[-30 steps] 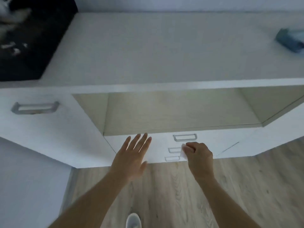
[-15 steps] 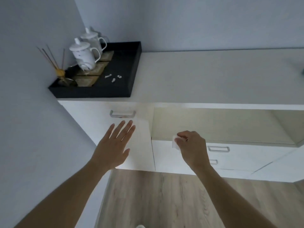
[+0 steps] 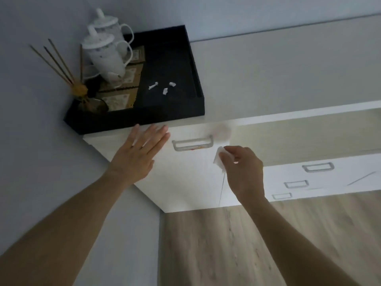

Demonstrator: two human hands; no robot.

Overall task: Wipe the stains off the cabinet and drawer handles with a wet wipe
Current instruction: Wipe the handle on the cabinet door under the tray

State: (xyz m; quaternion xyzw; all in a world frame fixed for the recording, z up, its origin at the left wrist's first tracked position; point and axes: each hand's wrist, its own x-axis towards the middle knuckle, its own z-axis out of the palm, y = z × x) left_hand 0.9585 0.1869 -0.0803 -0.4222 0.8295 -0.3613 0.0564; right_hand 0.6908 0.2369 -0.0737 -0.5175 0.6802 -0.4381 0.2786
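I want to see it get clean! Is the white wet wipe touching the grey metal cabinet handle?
Apart. The head view shows white door between the white wet wipe and the grey metal cabinet handle.

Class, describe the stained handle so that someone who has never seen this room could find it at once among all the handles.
Start at the black tray on the left end of the white cabinet. Just below its front edge, on the cabinet door, sits the stained handle, between the left hand and the wet wipe in the right hand. Unlike the three drawer handles lower right, it has reddish marks along its lower bar.
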